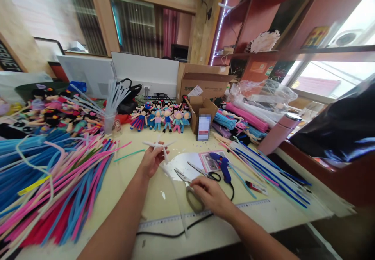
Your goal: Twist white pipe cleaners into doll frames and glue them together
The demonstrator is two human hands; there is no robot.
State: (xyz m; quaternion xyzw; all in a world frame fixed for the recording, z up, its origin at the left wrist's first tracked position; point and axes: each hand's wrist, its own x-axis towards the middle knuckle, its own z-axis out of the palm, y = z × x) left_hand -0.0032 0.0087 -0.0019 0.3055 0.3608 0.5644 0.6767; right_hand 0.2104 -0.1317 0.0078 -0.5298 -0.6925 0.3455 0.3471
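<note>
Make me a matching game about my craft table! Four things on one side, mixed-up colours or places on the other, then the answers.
Things:
1. Glue gun
2. Bottle
3. Ruler
4. White fuzzy shape

Colours or places:
A. In your left hand
B. Pink, on the right side
C. Dark blue, beside black-handled scissors
D. Lying flat, closer to you than the scissors

Right pairs: 1-C, 2-B, 3-D, 4-A
</note>
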